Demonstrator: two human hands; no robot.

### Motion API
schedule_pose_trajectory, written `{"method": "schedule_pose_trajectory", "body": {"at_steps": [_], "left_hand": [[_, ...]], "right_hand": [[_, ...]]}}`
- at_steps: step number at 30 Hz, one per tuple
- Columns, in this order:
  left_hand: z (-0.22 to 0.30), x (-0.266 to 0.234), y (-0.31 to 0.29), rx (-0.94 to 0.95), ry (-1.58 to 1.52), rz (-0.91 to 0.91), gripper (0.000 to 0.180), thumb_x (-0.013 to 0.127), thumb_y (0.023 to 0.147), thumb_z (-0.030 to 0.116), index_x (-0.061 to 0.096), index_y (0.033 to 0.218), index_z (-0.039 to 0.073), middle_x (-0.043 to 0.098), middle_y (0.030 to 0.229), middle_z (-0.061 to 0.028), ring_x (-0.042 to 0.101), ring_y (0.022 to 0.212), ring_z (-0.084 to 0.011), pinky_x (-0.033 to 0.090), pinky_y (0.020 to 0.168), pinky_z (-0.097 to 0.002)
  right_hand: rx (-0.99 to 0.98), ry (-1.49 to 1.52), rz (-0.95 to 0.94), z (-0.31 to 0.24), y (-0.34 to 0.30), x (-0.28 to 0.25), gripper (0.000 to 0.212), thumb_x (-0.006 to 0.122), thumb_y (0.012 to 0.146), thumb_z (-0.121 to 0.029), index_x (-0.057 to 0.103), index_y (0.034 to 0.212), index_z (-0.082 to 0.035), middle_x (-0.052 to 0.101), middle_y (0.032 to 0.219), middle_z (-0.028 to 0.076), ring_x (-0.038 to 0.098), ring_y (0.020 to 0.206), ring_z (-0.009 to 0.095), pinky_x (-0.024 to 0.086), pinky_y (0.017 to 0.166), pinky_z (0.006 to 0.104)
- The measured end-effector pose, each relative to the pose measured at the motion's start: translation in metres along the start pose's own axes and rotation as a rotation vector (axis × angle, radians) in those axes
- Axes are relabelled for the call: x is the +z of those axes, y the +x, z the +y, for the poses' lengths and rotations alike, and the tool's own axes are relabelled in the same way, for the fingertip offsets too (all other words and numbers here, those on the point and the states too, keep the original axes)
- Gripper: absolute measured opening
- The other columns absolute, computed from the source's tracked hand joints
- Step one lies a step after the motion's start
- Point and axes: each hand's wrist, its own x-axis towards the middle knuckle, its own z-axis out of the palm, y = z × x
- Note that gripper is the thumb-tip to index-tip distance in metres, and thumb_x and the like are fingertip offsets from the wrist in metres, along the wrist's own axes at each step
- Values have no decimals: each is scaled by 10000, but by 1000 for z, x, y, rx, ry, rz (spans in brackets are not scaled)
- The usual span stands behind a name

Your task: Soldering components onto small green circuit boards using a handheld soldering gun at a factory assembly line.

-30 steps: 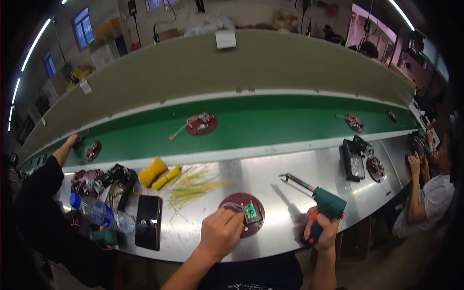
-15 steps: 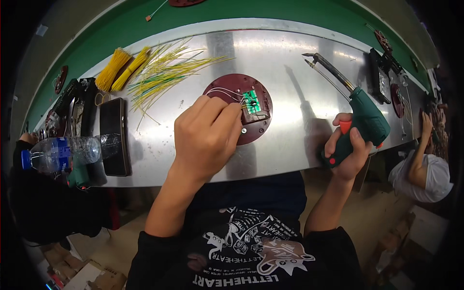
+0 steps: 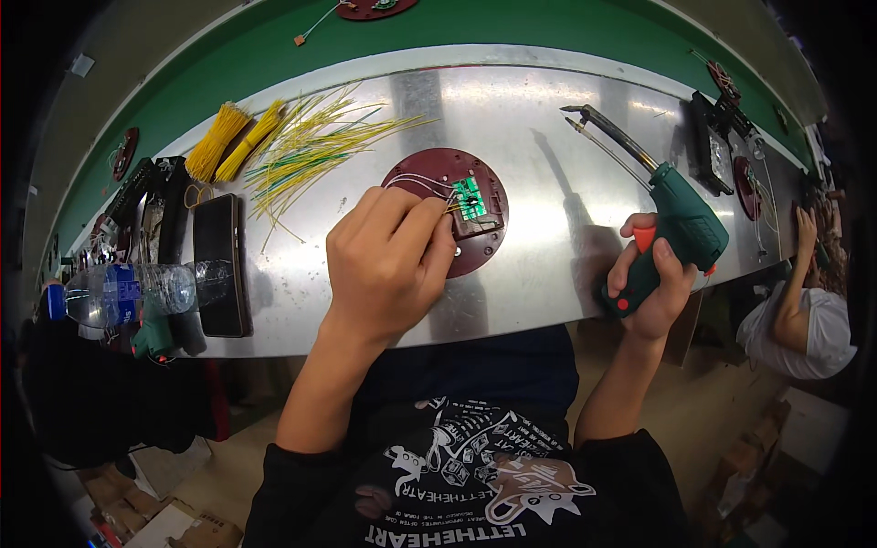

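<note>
A round dark-red disc (image 3: 486, 255) lies on the metal bench in front of me, bearing a small green circuit board (image 3: 471, 203) and thin pale wires. Over the disc's left side, my left hand (image 3: 388, 260) is closed in a pinch beside the board. A thin yellowish wire shows between its fingertips and the board; the fingertips themselves are partly hidden. On the right, my right hand (image 3: 656, 279) grips a green soldering gun (image 3: 687, 215) by its handle, index finger near the red trigger. The gun's metal tip points up and left, above the bench and apart from the disc.
Yellow wire bundles (image 3: 217, 142) and loose yellow and green wires (image 3: 315, 151) lie at the back left. A phone (image 3: 219, 265) and a plastic bottle (image 3: 119, 294) are at the left. Black trays (image 3: 708, 146) stand at the right, near another person (image 3: 795, 320).
The whole view has shifted slightly. Both hands keep nearly the same pose, the left pinching by the board and the right gripping the soldering gun.
</note>
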Motion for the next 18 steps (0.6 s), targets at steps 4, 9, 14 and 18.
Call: {"method": "schedule_pose_trajectory", "body": {"at_steps": [4, 9, 14, 18], "left_hand": [[9, -8, 12, 36, 59, 85, 295, 778, 714, 91, 712, 994, 25, 656, 936, -100, 601, 869, -303, 498, 714, -393], [18, -12, 15, 2, 138, -156, 522, 810, 680, 174, 669, 1165, 43, 652, 1090, -116, 559, 1035, -346, 427, 912, -465], [12, -15, 47, 144, 41, -217, 573, 821, 689, 231, 654, 1206, 49, 660, 1146, -127, 550, 1096, -357, 397, 975, -465], [-12, 20, 126, 277, 229, -134, 514, 741, 825, 306, 638, 1302, 145, 613, 1302, -159, 499, 1238, -379, 354, 1053, -506]], "right_hand": [[-13, -11, 80, -5, 1, 7, 382, 498, 986, -233, 527, 1148, 111, 596, 948, 193, 512, 455, 140, 420, 381, 267], [16, 122, 255, -1, 1, -2, 388, 463, 1017, -294, 535, 1129, 71, 587, 819, 130, 463, 454, 122, 383, 412, 255], [14, 150, 327, 1, 0, 1, 392, 441, 1031, -330, 542, 1120, 38, 549, 704, 80, 429, 450, 113, 361, 435, 249], [-13, 194, 352, -1, 3, 4, 374, 443, 1029, -327, 548, 1122, 20, 521, 644, 61, 438, 457, 114, 367, 443, 249]]}}
